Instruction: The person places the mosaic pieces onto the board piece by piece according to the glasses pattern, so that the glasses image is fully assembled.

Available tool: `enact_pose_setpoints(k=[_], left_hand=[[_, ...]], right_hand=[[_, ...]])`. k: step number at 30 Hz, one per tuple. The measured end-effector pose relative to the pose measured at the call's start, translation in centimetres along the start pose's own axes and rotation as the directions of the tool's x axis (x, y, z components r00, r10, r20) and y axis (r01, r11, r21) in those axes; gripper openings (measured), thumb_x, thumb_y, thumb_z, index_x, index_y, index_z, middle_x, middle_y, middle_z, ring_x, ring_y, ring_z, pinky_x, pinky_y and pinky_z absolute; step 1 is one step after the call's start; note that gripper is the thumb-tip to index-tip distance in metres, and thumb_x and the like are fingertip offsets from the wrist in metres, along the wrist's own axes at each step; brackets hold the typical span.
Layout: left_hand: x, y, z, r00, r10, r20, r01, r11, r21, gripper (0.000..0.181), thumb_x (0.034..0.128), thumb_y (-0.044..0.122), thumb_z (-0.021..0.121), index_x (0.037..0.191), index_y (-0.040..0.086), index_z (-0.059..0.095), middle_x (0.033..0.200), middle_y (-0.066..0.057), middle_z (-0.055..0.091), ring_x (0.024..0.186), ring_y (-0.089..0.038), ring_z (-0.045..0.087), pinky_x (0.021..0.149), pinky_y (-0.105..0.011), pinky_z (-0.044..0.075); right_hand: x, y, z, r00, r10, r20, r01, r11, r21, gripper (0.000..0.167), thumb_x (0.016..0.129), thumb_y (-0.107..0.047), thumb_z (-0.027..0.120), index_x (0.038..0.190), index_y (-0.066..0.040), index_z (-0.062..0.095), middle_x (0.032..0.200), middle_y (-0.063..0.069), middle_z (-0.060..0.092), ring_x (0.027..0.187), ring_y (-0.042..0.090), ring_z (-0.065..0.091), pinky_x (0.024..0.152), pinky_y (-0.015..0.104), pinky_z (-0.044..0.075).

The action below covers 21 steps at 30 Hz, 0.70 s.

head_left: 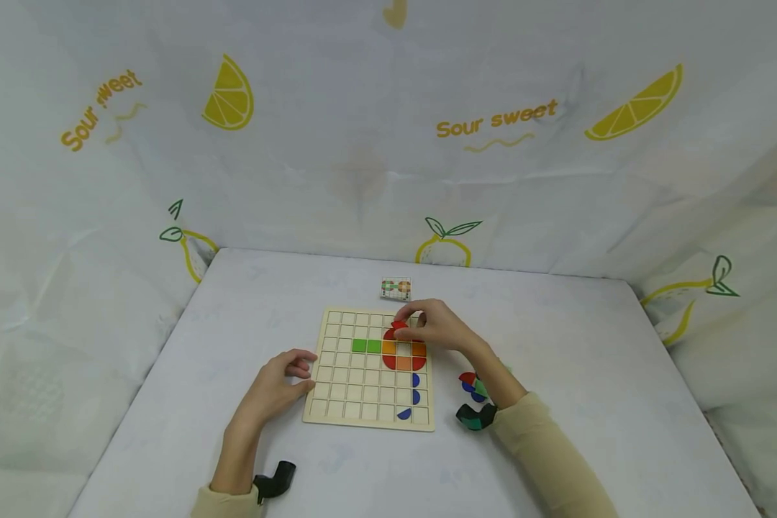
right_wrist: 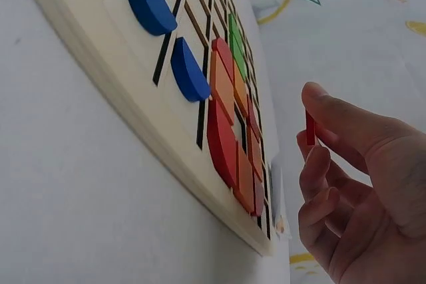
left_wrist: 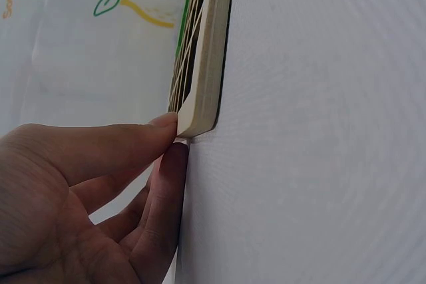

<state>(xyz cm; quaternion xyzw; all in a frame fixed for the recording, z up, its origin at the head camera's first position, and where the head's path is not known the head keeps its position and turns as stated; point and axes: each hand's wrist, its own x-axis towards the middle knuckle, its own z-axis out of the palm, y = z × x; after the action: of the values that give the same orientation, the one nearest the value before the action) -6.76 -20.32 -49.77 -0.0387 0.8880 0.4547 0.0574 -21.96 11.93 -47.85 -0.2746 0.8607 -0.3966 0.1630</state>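
Observation:
A pale wooden grid board (head_left: 356, 394) lies on the white table. My left hand (head_left: 277, 383) rests at its left edge, thumb and forefinger apart and touching the rim. Over the board's far right part, my right hand (head_left: 439, 325) pinches a thin red piece (right_wrist: 310, 128) between thumb and fingers, clear of the surface in the right wrist view. Below it, red quarter-round pieces (right_wrist: 222, 143) and orange squares (head_left: 404, 363) form a ring. Two green squares (head_left: 366, 346) adjoin the ring's left side. Several blue rounded pieces (right_wrist: 190, 71) sit nearer the front.
A small patterned card (head_left: 396, 289) lies behind the board. Loose red, blue and green pieces (head_left: 471, 387) are heaped to the right, partly hidden by the right forearm. Black wrist devices (head_left: 275, 480) show by both sleeves. A white printed cloth (head_left: 362, 173) hangs behind.

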Motion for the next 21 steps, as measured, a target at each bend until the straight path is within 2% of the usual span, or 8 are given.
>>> enact_pose_setpoints(k=[5, 9, 14, 18, 21], left_hand=[[0.0, 0.0, 0.0, 1.0, 0.004, 0.0, -0.004, 1.0, 0.001, 0.041, 0.0891, -0.001, 0.083, 0.129, 0.004, 0.072, 0.113, -0.011, 0.072, 0.104, -0.02, 0.073, 0.09, -0.036, 0.054], [0.0, 0.0, 0.1, 1.0, 0.006, 0.0, -0.006, 1.0, 0.003, 0.042, 0.0891, -0.001, 0.083, 0.129, 0.004, 0.072, 0.113, -0.011, 0.072, 0.103, -0.02, 0.073, 0.091, -0.039, 0.055], [0.1, 0.0, 0.1, 1.0, 0.005, -0.003, -0.005, 1.0, 0.004, 0.042, 0.0889, -0.001, 0.083, 0.129, 0.003, 0.072, 0.113, -0.011, 0.072, 0.103, -0.02, 0.073, 0.091, -0.039, 0.055], [0.1, 0.0, 0.1, 1.0, 0.001, 0.0, -0.001, 1.0, 0.003, 0.041, 0.0892, -0.001, 0.083, 0.129, 0.004, 0.072, 0.113, -0.011, 0.072, 0.103, -0.02, 0.073, 0.091, -0.039, 0.055], [0.1, 0.0, 0.1, 1.0, -0.001, 0.003, 0.001, 1.0, 0.0, 0.041, 0.0891, -0.001, 0.083, 0.129, 0.004, 0.072, 0.113, -0.012, 0.072, 0.104, -0.02, 0.073, 0.092, -0.04, 0.055]], right_hand=[[1.6, -1.1, 1.3, 0.998, -0.05, 0.036, 0.051, 0.998, -0.031, 0.025, 0.093, -0.03, 0.087, 0.11, -0.014, 0.079, 0.102, 0.002, 0.075, 0.067, 0.011, 0.054, 0.066, 0.022, 0.046], [2.8, -1.8, 2.5, 0.996, -0.073, 0.052, 0.077, 0.993, -0.09, 0.024, 0.094, -0.031, 0.086, 0.109, -0.014, 0.079, 0.102, 0.0, 0.077, 0.075, 0.011, 0.054, 0.072, 0.024, 0.047], [4.2, -2.5, 3.7, 0.997, -0.068, 0.042, 0.075, 0.977, -0.199, 0.024, 0.093, -0.036, 0.087, 0.103, -0.016, 0.078, 0.097, -0.003, 0.076, 0.083, 0.01, 0.057, 0.076, 0.024, 0.049], [4.8, -3.1, 4.3, 0.998, -0.055, 0.032, 0.061, 0.959, -0.278, 0.028, 0.091, -0.039, 0.088, 0.099, -0.015, 0.077, 0.089, -0.003, 0.072, 0.079, 0.008, 0.059, 0.074, 0.022, 0.049], [5.1, -3.3, 4.5, 0.998, -0.055, 0.034, 0.063, 0.952, -0.3, 0.029, 0.091, -0.04, 0.088, 0.097, -0.014, 0.077, 0.086, -0.003, 0.073, 0.077, 0.006, 0.06, 0.073, 0.022, 0.05]])
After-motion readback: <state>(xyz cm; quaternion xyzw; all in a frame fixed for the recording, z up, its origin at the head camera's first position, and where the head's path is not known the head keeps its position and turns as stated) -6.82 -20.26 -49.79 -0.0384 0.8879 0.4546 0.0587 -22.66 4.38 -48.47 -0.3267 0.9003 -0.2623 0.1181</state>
